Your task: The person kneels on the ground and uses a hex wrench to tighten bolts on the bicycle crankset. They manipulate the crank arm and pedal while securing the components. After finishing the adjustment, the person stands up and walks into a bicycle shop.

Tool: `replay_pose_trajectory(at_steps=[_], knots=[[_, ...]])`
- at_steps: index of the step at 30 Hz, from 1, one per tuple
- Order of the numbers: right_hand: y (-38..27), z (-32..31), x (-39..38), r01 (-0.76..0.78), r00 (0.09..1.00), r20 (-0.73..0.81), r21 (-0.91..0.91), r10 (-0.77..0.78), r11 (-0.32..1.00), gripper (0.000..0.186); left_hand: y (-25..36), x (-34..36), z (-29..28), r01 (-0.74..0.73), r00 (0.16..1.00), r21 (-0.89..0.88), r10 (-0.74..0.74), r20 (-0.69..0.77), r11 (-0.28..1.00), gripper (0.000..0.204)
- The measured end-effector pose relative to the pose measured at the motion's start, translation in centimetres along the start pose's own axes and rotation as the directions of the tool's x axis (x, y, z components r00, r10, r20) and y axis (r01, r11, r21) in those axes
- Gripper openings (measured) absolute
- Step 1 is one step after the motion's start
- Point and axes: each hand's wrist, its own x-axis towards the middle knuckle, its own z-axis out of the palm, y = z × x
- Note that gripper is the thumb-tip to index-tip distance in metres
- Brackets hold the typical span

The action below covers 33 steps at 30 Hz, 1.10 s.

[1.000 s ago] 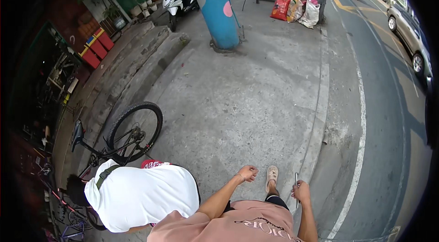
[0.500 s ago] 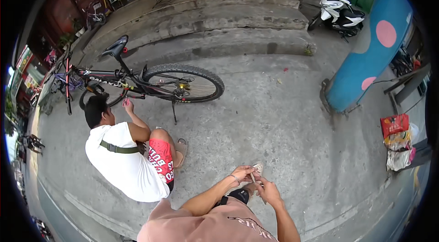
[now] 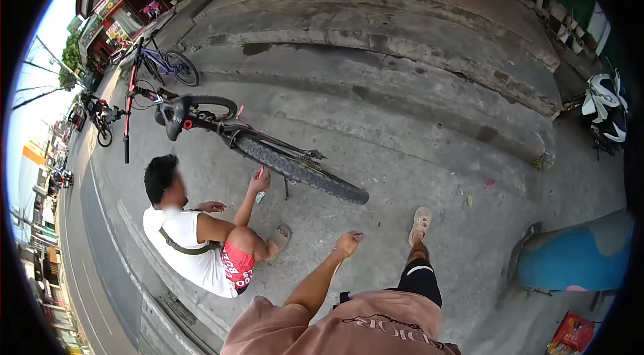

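Observation:
My left hand (image 3: 348, 244) is stretched out low over the concrete, its fingers closed. A small dark tip pokes out beyond the fingers, too small to name. My right hand is out of view. Ahead and to the left stands a black and red mountain bike (image 3: 295, 166), its rear wheel toward me, apart from my hand. Beside it a person in a white shirt (image 3: 194, 254) squats. That person's hand (image 3: 259, 182) holds a small pink thing near the rear wheel.
Wide concrete steps (image 3: 376, 66) rise behind the bike. A purple bicycle (image 3: 178, 68) stands farther left. At the right are a white scooter (image 3: 604, 110), a blue pillar (image 3: 570, 258) and a red bag (image 3: 572, 333). A road (image 3: 87, 247) runs along the left.
My view has swung left and come closer to the bike. My hands, together on a thin stick-like thing before, have parted; the right has left view. The squatting person's arm has lowered.

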Motion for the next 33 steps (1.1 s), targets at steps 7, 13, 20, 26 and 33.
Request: replay_pose_trajectory(at_steps=[7, 13, 20, 26, 33], knots=[[-48.8, 0.4, -1.6, 0.678, 0.732, 0.364, -0.473, -0.576, 0.563, 0.016, -1.2, -4.6, -1.8, 0.798, 0.484, 0.164, -0.779, 0.400, 0.580, 0.031], [-92.2, 14.0, -21.0, 0.980, 0.199, 0.172, -0.010, -0.965, 0.200, 0.008, 2.8, 5.7, -2.5, 0.962, 0.264, -0.196, -0.818, 0.512, 0.188, 0.036], [-108.9, 26.8, -36.1, 0.938, 0.296, 0.447, 0.030, -0.844, 0.345, 0.026, 11.1, 31.9, -14.3, 0.752, 0.600, -0.623, -0.615, 0.511, 0.216, 0.029], [-115.3, 33.3, -35.3, 0.815, 0.574, 0.528, -0.440, -0.627, 0.376, 0.012, 6.9, 57.7, -31.3, 0.312, 0.749, -0.620, -0.588, -0.304, 0.719, 0.037], [-130.2, 43.9, -41.9, 0.398, 0.805, 0.343, -0.917, -0.485, 0.013, 0.033, 7.3, 72.9, -45.3, 0.265, 0.737, -0.550, -0.534, -0.414, 0.792, 0.027]])
